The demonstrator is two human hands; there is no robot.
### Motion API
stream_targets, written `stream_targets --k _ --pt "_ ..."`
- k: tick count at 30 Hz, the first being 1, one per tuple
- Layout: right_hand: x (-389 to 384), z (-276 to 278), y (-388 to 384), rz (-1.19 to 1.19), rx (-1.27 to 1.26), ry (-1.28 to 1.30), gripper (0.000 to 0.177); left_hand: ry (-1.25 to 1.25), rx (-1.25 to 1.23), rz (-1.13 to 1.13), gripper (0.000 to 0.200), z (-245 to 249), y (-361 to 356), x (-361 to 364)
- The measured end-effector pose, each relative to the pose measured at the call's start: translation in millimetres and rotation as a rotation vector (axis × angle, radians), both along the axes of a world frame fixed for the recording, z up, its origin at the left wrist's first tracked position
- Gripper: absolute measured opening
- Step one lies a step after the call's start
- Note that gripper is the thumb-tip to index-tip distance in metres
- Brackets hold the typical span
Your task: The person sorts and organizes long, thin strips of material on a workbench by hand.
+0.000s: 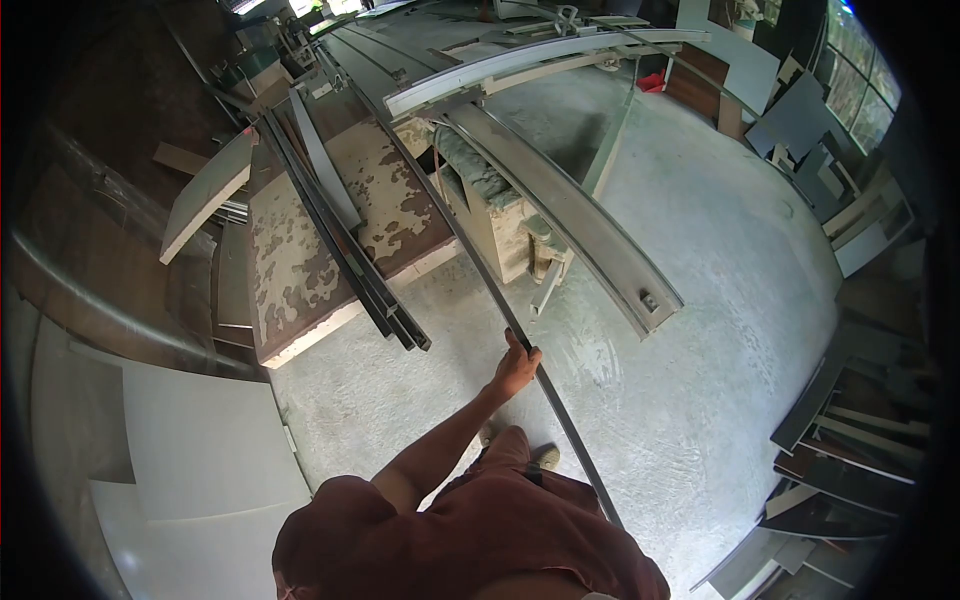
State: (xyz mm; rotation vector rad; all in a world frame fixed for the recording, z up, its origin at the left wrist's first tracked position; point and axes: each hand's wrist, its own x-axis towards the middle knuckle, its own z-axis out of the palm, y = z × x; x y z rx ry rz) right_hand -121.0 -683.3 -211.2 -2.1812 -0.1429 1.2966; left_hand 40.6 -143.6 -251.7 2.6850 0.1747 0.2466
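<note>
A long, thin dark metal bar (569, 424) runs slantwise from the far end of the worktable down past my right side. My left hand (517, 366) is closed around it, roughly in front of my legs. Beyond the hand, the bar passes over the edge of a low table (405, 265) with a patchy, peeling top. Several dark metal profiles (325, 235) lie on that table, left of the bar. My right hand is out of view, and the bar's near end drops out of sight beside my shirt.
A machine's sliding metal rail (590, 235) juts out to the right, with a long pale fence (500, 75) across it. White panels (200, 440) stand at left. Board offcuts (850, 440) are stacked at right. Pale concrete floor (690, 390) lies between.
</note>
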Motion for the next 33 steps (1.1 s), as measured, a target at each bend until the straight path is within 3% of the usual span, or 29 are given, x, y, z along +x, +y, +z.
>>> stream_targets --k 2,6,8,9,11,12,14,17,20,22,25,33 --pt "5.3 5.5 5.1 0.003 -0.013 -0.003 0.035 -0.049 0.143 0.005 0.027 -0.7 3.9 3.4" --pt "13.1 0.1 10.2 0.03 -0.003 -0.055 0.034 -0.124 0.073 0.008 0.029 12.3 9.8 11.0" --pt "17.3 9.7 19.1 0.042 0.016 -0.086 0.034 -0.114 -0.569 0.245 0.029 27.7 9.3 15.9" --pt "21.1 16.7 22.6 0.041 0.002 -0.082 0.034 -0.114 -0.567 0.245 0.029 27.0 14.9 18.0" --pt "38.0 59.6 50.2 0.038 -0.01 -0.077 0.034 -0.105 0.039 -0.05 0.028 14.0 30.7 22.6" --pt "50.7 91.1 70.8 0.058 -0.089 -0.014 0.034 -0.104 0.04 -0.051 0.028 22.1 29.6 24.6" --pt "58.1 106.4 81.1 0.079 -0.167 0.051 0.035 0.019 -0.494 0.233 0.034 50.4 23.3 27.1" --pt "58.7 99.4 80.5 -0.008 -0.108 0.102 0.038 0.108 -0.658 0.401 0.05 76.8 23.7 33.0" --pt "57.3 89.1 73.3 -0.057 0.02 0.115 0.036 0.1 -0.6 0.355 0.063 45.0 45.1 43.2" --pt "52.7 77.0 59.5 -0.344 0.297 0.201 0.033 0.163 -0.689 0.442 0.068 75.2 42.3 46.5" --pt "63.3 114.4 79.6 -0.351 0.304 0.192 0.03 0.224 -0.78 0.513 0.073 81.7 48.4 51.9" --pt "66.8 92.1 78.9 -0.324 0.285 0.222 0.028 0.233 -0.784 0.531 0.077 71.7 57.9 59.7"
